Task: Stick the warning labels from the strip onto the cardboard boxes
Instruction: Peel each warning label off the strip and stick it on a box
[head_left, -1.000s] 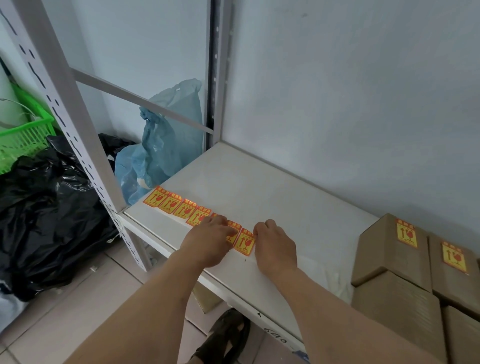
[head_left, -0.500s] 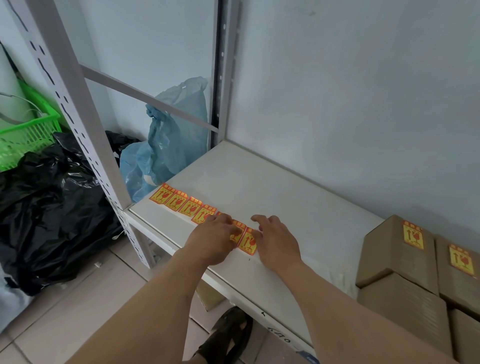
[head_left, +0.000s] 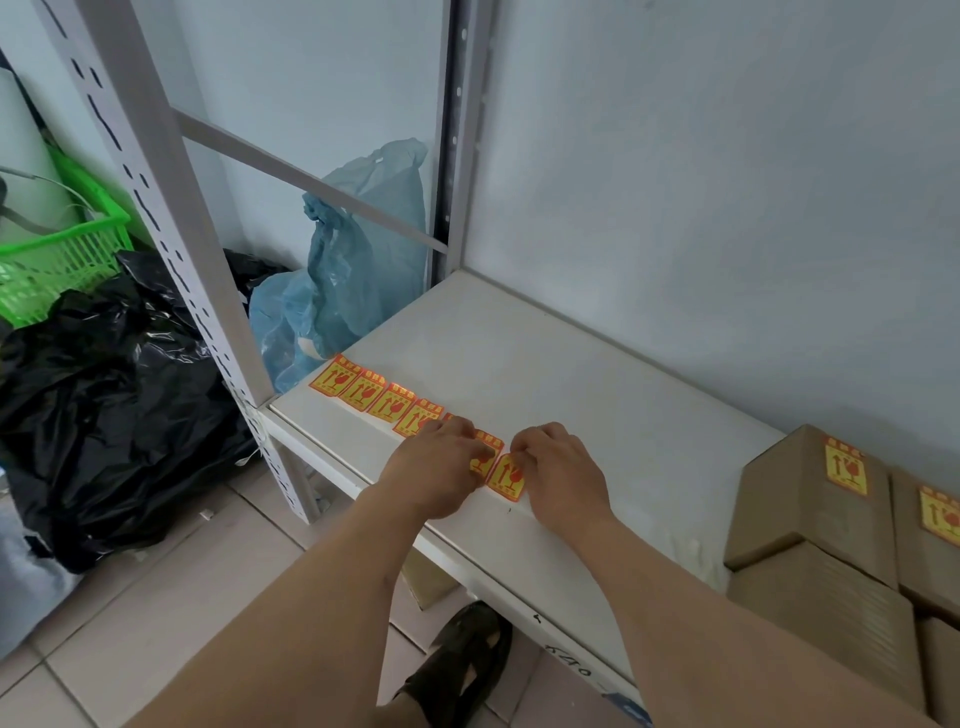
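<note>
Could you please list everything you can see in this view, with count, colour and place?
label strip: one, orange-yellow labels, along the shelf's front-left edge
cardboard boxes: at least four, brown, stacked at the shelf's right end
stuck labels: two, yellow, on the top boxes
shelf: one, white, against the wall
blue bag: one, beside the rack
black bag: one, on the floor, left
green basket: one, far left
left hand: on the strip
right hand: fingers at the end label
</note>
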